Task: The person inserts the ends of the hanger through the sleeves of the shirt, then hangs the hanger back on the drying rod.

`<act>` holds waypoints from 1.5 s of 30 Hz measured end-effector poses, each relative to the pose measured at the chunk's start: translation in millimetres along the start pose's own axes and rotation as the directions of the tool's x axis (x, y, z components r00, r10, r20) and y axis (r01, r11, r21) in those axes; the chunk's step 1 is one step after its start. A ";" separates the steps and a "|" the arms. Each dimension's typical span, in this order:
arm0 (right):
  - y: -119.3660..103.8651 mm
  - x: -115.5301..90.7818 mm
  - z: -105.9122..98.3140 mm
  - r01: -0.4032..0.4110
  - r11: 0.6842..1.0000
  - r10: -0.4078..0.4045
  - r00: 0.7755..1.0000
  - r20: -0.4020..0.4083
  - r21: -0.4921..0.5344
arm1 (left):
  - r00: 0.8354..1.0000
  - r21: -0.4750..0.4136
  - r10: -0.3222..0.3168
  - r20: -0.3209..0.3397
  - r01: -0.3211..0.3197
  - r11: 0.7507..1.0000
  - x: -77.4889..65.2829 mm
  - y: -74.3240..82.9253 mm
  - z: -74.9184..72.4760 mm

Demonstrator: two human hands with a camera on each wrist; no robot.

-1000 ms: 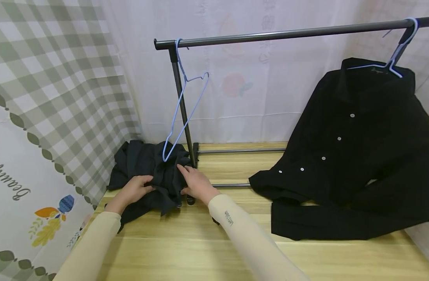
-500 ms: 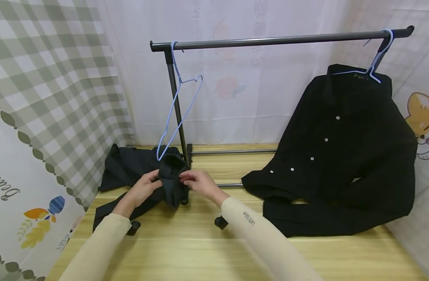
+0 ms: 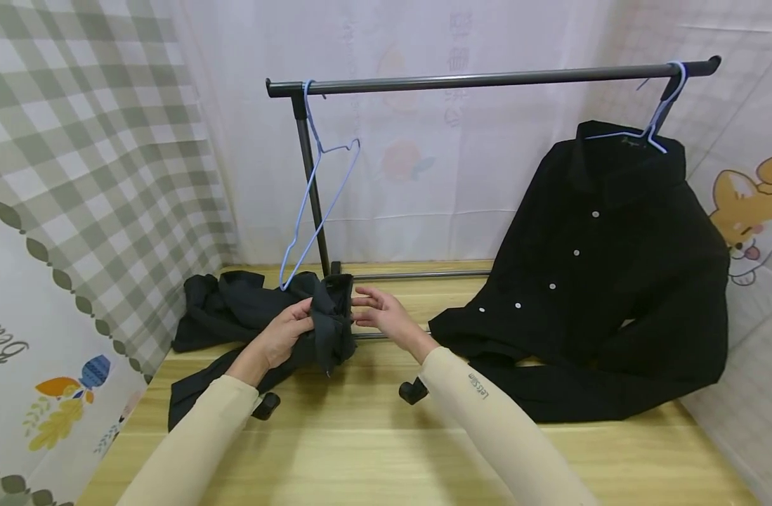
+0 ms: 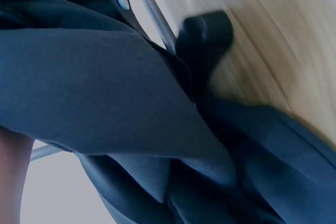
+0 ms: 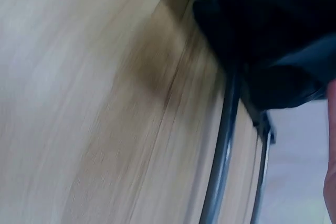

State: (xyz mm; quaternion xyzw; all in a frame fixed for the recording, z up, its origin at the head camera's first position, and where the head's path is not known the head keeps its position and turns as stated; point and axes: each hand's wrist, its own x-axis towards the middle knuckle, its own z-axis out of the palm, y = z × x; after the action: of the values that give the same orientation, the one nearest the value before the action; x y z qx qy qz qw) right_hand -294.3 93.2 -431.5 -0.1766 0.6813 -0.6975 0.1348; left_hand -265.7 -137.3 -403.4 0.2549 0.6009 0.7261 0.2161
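A dark, crumpled shirt (image 3: 240, 302) lies at the left end of the rack, one sleeve spread toward the front. My left hand (image 3: 278, 341) grips its bunched upper part, thumb and fingers on the cloth, and holds that part raised. Just right of the raised cloth is my right hand (image 3: 386, 316), fingers extended; contact with the cloth is hard to tell. In the left wrist view a pale button (image 4: 123, 1) shows on the dark fabric (image 4: 94, 93). Above the shirt, a bare blue hanger (image 3: 319, 149) hangs from the rack's left end.
The black rack's top bar (image 3: 487, 81) spans the back. A black buttoned shirt (image 3: 638, 260) hangs on another blue hanger (image 3: 660, 112) at right, its lower part spreading onto the wooden surface (image 3: 348, 450). Black rack feet (image 3: 414, 391) stick out in front. A checked cloth (image 3: 107, 126) lines the left side.
The left hand has drawn up the bunched part of the shirt and moved it rightward and upright. My right hand has come off the cloth and shifted right, its fingers straightening.
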 end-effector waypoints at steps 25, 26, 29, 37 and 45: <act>-89.5 -33.5 -78.8 0.112 0.858 -0.210 0.967 -0.142 -0.501 | 0.946 0.364 0.214 -0.245 -0.115 0.924 37.9 20.2 38.9; -100.9 -35.7 -82.0 0.095 0.815 -0.231 0.958 -0.170 -0.571 | 0.938 0.392 0.222 -0.267 -0.105 0.914 42.8 20.8 40.9; -132.7 -43.2 -86.5 0.004 0.724 -0.254 0.931 -0.261 -0.690 | 0.929 0.444 0.241 -0.281 -0.097 0.891 55.1 22.3 47.9; -192.3 -58.4 -103.7 0.097 0.803 -0.459 0.731 -0.505 -0.588 | 0.930 0.750 0.333 -0.155 -0.108 0.652 65.8 22.4 67.8; -246.9 -75.6 -123.6 0.131 0.741 -0.580 0.620 -0.528 -0.659 | 0.808 0.766 0.548 -0.218 -0.207 0.609 86.6 34.2 88.5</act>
State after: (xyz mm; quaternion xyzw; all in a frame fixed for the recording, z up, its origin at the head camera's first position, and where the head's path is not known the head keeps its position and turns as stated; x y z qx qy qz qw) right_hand -266.4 245.9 -191.0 -0.0654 0.7989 -0.4893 -0.3436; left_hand -277.5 -22.5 -347.2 0.2743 0.7945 0.5030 -0.2011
